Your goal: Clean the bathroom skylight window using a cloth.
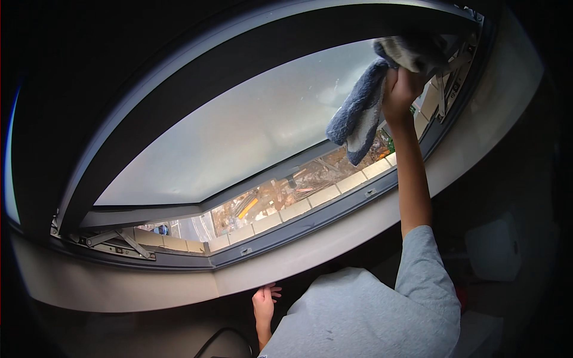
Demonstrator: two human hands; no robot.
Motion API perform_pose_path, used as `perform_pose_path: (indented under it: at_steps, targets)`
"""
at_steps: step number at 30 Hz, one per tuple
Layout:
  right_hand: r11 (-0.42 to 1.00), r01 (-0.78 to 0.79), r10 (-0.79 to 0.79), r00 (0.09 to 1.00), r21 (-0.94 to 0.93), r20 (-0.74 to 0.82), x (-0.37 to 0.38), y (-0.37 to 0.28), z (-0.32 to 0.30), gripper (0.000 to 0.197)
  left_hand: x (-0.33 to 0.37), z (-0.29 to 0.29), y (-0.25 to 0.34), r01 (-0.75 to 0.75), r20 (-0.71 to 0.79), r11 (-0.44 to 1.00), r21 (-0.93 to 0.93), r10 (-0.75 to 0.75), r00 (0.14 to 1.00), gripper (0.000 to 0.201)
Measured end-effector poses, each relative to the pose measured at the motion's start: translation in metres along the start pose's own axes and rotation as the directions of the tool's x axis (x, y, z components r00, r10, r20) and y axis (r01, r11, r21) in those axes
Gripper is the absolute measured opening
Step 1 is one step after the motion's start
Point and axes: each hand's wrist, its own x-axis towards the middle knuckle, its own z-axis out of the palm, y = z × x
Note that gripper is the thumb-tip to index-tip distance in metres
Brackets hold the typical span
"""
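My right hand (403, 89) is raised to the upper right part of the tilted-out window. It is closed round a fluffy blue-grey and white cloth (360, 113). One end of the cloth hangs below the fist, and the rest is bunched above it by the dark sash frame. The window pane (250, 125) looks hazy, with light specks near the cloth. Low in the middle, my left hand (264, 301) is by the edge of the pale sill (286, 262), its fingers loosely bent and slightly apart, nothing visible in them.
Metal hinge arms join sash and frame at the left (122, 241) and right (443, 95). Through the gap below the sash show a tiled ledge (325, 196) and cluttered ground far beneath. A dark cable (224, 331) curves below the sill; a white object (494, 247) stands lower right.
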Motion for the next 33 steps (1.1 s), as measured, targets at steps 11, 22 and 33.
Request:
perform_pose_path:
  at_steps: [11, 22, 33]
  targets:
    - [0.96, -0.244, 0.268, 0.942, -0.136, 0.204, -0.04, -0.029, -0.007, 0.055, 0.005, 0.006, 0.015, 0.221, -0.013, 0.955, -0.2, -0.228, 0.974, 0.035]
    - [0.887, -0.462, 0.452, 0.872, 0.006, 0.187, -0.113, -0.13, 0.047, 0.089, 0.004, 0.011, 0.01, 0.212, -0.036, 0.962, -0.17, -0.221, 0.975, 0.035]
    - [0.944, -0.288, 0.284, 0.958, 0.16, 0.047, -0.08, -0.077, 0.042, 0.05, 0.004, 0.015, 0.015, 0.232, -0.04, 0.961, -0.149, -0.24, 0.97, 0.034]
